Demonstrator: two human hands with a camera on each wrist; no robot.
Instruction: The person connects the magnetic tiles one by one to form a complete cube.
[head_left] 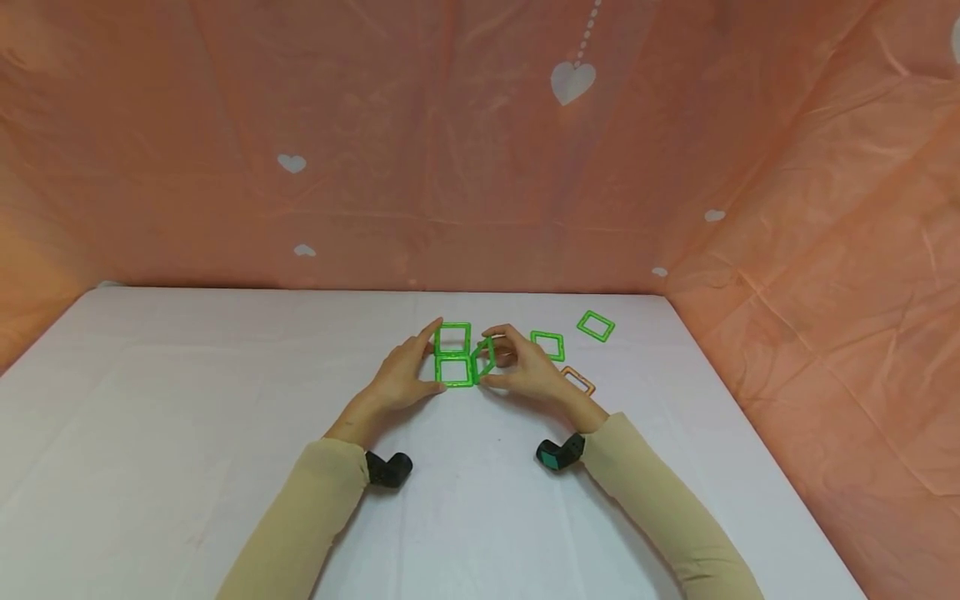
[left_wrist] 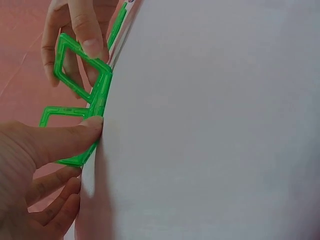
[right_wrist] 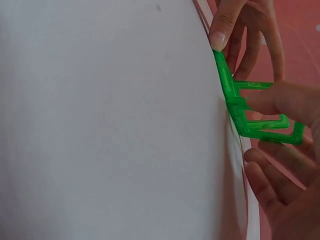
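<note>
Pair of green squares sits gripped by left hand, right hand pinching a tilted green frame

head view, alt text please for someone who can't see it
A person's left hand holds two green square frames edge to edge at a white table, while the right hand pinches a tilted third frame beside them. Two more green frames and an orange frame lie to the right; behind hangs an orange sheet with pale hearts.
</note>
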